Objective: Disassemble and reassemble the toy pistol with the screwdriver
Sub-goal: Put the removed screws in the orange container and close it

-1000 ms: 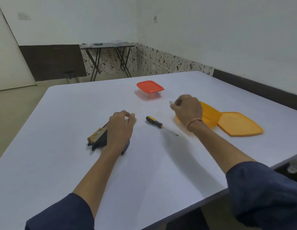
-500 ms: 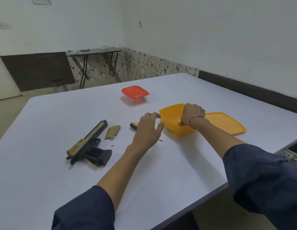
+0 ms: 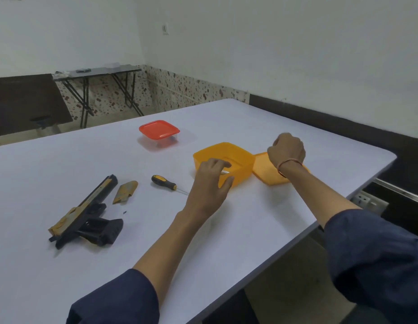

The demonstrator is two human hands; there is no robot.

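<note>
1. Left hand [image 3: 211,183], loosely spread and empty, at the square orange tub's [image 3: 226,146] near rim.
2. Right hand [image 3: 287,149] curled over the flat lid [image 3: 266,175]; whether it holds anything is unclear.
3. Black toy pistol [image 3: 86,211] lies at 8 o'clock from the screwdriver [image 3: 162,181].

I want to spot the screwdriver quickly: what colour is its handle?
The screwdriver handle is black and yellow, clearest in the head view.

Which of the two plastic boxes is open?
The orange box, its orange lid lying flat beside it; the clear box behind has its red lid on.
</note>
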